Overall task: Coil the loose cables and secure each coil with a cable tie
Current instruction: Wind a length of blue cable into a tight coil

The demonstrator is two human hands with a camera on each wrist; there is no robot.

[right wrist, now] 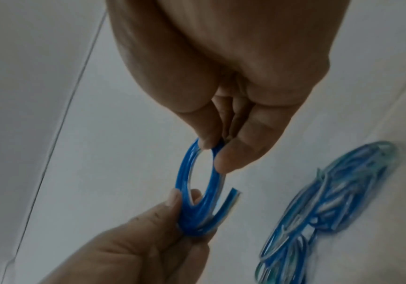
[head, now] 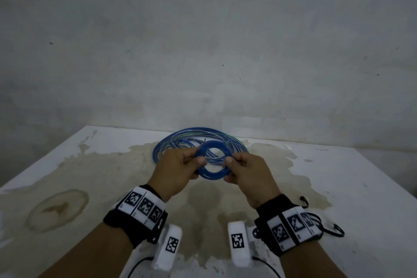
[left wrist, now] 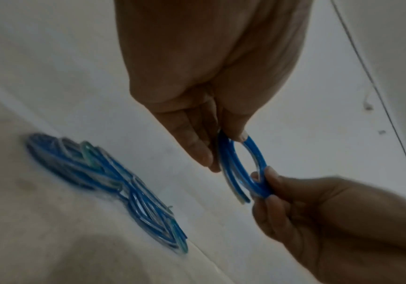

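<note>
Stained table (head: 338, 176) — two hands pinch one small blue coil (head: 213, 175); one loose cable pile (head: 171, 142) behind.

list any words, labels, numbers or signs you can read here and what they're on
No readable words, brands or numbers in any view.
Left wrist band: black-and-white square code markers, no letters; tiny marks beside them too small to read.
Right wrist band: the same kind of markers, tiny marks unreadable.
White camera blocks under the wrists: one code marker each, no text.
Blue cable coil and the cable pile: no print visible.
</note>
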